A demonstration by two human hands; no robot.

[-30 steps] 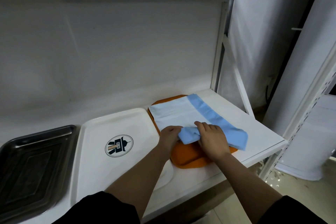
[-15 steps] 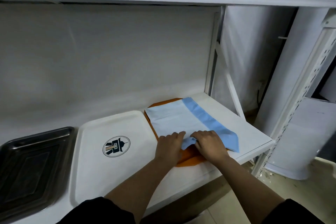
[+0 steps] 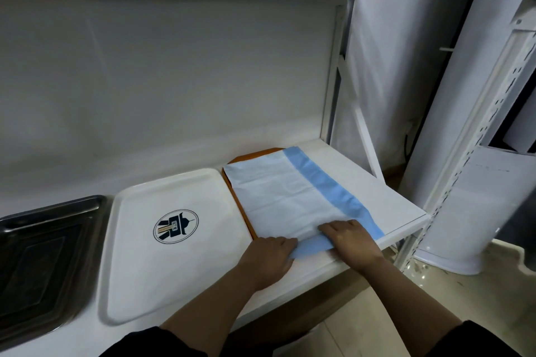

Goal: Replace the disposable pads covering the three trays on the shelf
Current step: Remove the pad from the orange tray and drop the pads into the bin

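White shelf [image 3: 385,203]: left hand [image 3: 268,258], right hand [image 3: 348,240] grips pinching pad [image 3: 278,200] near edge.

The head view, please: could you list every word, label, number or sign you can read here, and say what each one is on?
No text can be read anywhere.
White tray: a round black and gold emblem is printed on it; any characters inside are too small to read.
Pad, orange tray, steel tray and shelf: no print visible.
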